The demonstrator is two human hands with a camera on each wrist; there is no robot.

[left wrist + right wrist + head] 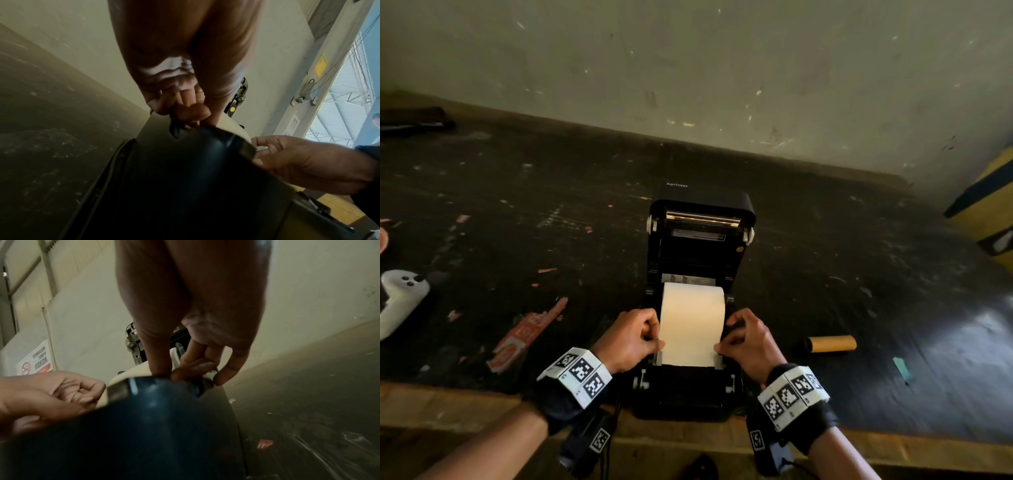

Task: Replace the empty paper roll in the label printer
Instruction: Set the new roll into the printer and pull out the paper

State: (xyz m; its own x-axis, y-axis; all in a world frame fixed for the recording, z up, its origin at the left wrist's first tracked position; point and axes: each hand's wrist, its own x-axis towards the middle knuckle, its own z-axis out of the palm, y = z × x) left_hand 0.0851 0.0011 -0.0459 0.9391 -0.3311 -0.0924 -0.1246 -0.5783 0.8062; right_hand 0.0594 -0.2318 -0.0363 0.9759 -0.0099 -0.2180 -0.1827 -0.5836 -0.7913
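Observation:
A black label printer (688, 390) stands at the table's near edge with its lid (700, 219) swung up. A full cream paper roll (692, 308) sits in its bay, and a strip of its paper runs forward toward me. My left hand (635, 334) pinches the strip's left edge with curled fingers (193, 112). My right hand (746, 334) pinches the right edge by the white paper guide, its fingers (195, 366) bent over the printer's rim. The empty brown cardboard core (830, 343) lies on the table to the printer's right.
The dark, scuffed table (551, 212) ends at a wall behind the printer. A white handheld device (400, 301) lies far left, a torn red label (524, 335) left of the printer. A yellow and blue box (989, 212) sits at far right, a teal scrap (902, 368) near the core.

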